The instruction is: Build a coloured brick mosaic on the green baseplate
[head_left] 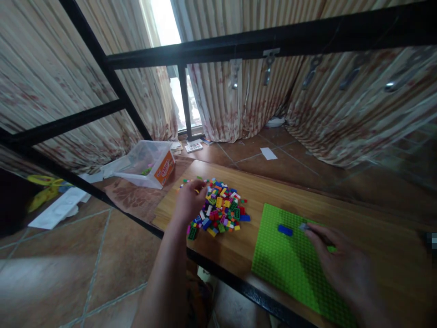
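My right hand (pixel 344 262) is over the green studded baseplate (pixel 287 264), thumb and finger pinching a small grey brick (pixel 303 226). Just left of that brick, a blue brick (pixel 285 230) sits on the baseplate. A bit of green (pixel 331 249) shows beneath my right fingers; what it is I cannot tell. At the left, my left hand (pixel 191 198) reaches into the edge of a heap of mixed-colour toy bricks (pixel 218 209). Its fingers are curled together, and whatever is between the tips is hidden.
The bricks and baseplate lie on a wooden tabletop (pixel 235 250) with a black metal edge. A dark metal frame (pixel 211 51) crosses in front of the curtains. On the floor at left stands a clear plastic bin (pixel 143 175) with an orange label, near white packaging (pixel 59 207).
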{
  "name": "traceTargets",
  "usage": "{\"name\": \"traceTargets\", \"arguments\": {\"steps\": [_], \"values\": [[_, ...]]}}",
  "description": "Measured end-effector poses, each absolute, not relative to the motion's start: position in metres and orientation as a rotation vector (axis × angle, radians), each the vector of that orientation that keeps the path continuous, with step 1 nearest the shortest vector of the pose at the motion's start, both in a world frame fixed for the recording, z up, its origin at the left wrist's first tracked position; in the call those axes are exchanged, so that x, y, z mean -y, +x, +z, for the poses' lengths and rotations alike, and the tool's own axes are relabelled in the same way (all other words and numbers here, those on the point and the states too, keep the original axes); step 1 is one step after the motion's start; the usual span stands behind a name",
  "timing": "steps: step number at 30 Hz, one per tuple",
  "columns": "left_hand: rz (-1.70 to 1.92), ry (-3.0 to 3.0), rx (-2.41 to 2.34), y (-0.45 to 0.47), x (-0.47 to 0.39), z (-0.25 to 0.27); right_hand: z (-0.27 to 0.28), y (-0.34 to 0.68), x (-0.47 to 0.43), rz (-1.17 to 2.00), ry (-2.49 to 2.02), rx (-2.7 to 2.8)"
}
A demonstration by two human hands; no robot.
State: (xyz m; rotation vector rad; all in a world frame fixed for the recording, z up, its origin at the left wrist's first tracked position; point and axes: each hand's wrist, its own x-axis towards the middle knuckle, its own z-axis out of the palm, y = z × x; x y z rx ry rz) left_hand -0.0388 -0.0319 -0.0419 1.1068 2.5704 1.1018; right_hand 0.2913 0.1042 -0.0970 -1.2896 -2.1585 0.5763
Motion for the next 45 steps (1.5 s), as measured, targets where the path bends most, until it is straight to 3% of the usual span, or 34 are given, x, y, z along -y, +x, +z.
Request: {"name": "traceTargets", "arguments": {"steps": [6, 16, 28, 38, 45], "values": [[1.195, 0.627, -2.791, -0.083, 0.075, -0.046, -0.098, 0.284, -0.104, 0.561, -1.257, 2.19], [0.962, 0.815, -2.642, -0.001, 0.158, -0.086, -0.095, 0.284, -0.098, 0.53, -1.189, 2.221], [0.917, 0.858, -2.641, 0.022, 0.127, -0.088, -0.096, 0.283, -0.1, 0.543, -1.135, 2.212], [1.08, 0.907, -2.52, 0.022, 0.111, -0.075, -0.095, 0.283, -0.1, 0.574, -1.122, 2.199], [0.893, 0.915, -2.69, 0.01, 0.102, -0.081, -0.093, 0.282, -0.098, 0.58, -1.122, 2.176]]}}
